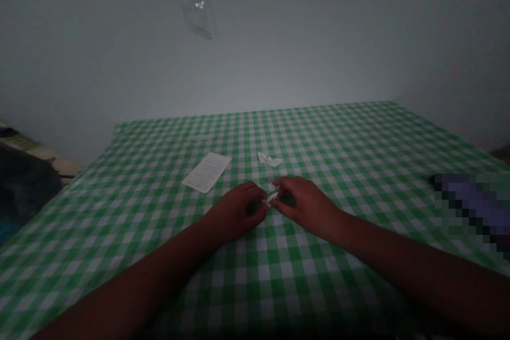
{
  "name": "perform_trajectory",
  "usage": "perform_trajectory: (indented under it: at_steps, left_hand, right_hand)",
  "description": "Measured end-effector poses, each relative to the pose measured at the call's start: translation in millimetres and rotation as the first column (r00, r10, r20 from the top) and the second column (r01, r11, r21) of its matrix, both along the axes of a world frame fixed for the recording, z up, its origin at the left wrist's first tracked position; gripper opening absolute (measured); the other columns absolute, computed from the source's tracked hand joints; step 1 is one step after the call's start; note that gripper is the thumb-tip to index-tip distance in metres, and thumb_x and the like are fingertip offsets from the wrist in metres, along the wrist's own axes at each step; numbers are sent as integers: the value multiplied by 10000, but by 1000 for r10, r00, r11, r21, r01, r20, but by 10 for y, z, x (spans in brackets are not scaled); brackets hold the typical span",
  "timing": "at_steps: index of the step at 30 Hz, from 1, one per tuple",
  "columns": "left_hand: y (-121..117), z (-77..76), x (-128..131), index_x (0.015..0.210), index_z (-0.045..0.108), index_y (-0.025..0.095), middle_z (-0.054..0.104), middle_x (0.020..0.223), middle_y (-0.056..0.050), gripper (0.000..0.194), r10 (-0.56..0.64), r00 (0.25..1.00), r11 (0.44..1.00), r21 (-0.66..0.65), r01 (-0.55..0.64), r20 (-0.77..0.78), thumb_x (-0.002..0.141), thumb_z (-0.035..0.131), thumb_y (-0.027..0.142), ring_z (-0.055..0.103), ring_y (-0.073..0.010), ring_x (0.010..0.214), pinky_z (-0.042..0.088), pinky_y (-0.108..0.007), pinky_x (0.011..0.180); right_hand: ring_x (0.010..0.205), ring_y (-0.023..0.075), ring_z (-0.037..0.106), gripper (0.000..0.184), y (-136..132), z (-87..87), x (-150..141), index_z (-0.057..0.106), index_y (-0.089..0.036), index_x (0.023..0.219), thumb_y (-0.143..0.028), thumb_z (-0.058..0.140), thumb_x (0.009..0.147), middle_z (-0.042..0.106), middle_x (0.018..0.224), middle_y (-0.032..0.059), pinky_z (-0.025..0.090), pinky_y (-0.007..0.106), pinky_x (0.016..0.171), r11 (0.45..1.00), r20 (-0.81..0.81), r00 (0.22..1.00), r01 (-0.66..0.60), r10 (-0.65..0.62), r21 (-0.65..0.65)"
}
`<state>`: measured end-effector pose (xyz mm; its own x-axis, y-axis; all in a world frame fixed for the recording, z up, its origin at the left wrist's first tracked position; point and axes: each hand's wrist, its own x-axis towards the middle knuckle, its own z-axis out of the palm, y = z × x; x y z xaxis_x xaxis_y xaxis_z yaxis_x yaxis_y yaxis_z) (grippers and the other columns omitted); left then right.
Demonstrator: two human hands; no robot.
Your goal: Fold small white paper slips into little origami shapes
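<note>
Between my two hands, just above the checked tablecloth, is a small folded piece of white paper (272,198). My left hand (239,209) pinches its left end between thumb and fingers. On the other end, the thumb and fingers of my right hand (305,199) are closed. My fingertips hide much of the paper, so its full shape does not show. A little beyond my hands lies a small folded paper boat shape (270,160), white with pointed ends. To the left of it, a flat printed sheet (207,172) rests on the cloth.
A green and white checked tablecloth (255,287) covers the table, which meets a pale wall (255,58). Clear plastic (197,8) hangs on the wall. A blurred-out purple object (480,202) lies at the right edge. Dark cloth-like items (27,186) are beyond the left edge.
</note>
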<state>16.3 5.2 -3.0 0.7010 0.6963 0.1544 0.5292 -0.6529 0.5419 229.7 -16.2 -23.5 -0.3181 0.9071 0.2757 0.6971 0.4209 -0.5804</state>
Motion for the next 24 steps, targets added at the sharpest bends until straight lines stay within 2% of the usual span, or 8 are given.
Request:
perform_trajectory:
  at_steps: [6, 10, 14, 18, 24]
  left_hand:
    - [-16, -4, -13, 1060, 604, 192, 626, 983, -49, 175, 60, 996, 998, -18, -59, 62, 895, 550, 210, 600, -159, 829, 503, -317, 764]
    - [-10, -57, -31, 1149, 569, 194, 645, 944, -40, 273, 123, 991, 992, -1, -123, 60, 878, 552, 216, 616, -171, 807, 510, -327, 735]
    - [-26, -57, -19, 1142, 564, 191, 655, 889, -21, 278, 186, 979, 982, 0, -187, 85, 865, 539, 193, 619, -161, 758, 509, -319, 702]
    - [-70, -17, 11, 1123, 551, 203, 657, 875, -9, 264, 235, 963, 971, 2, -238, 128, 860, 539, 191, 622, -156, 751, 513, -308, 689]
    - [-173, -11, 34, 1195, 500, 194, 634, 911, -16, 330, 149, 976, 982, 92, -165, 155, 870, 552, 183, 614, -150, 774, 521, -314, 718]
  right_hand:
    - [973, 190, 676, 317, 2, -18, -8, 589, -225, 1163, -215, 661, 855, 701, 1061, 50, 543, 389, 886, 998, -264, 964, -49, 34, -49]
    - [1032, 181, 684, 381, 3, -74, -41, 541, -253, 1202, -172, 645, 844, 695, 1101, 41, 551, 415, 948, 983, -451, 890, -137, 67, -125]
    - [1058, 177, 680, 430, 4, -140, -80, 500, -262, 1240, -179, 646, 844, 683, 1108, 41, 545, 427, 979, 960, -592, 804, -212, 65, -182]
    - [1004, 168, 684, 488, -30, -112, -116, 473, -271, 1249, -220, 693, 816, 641, 1113, 37, 567, 402, 929, 941, -652, 758, -221, 1, -255]
    - [788, 137, 652, 468, -79, -31, -161, 507, -261, 1202, -341, 729, 797, 605, 990, -1, 582, 337, 739, 922, -656, 750, -192, -83, -336]
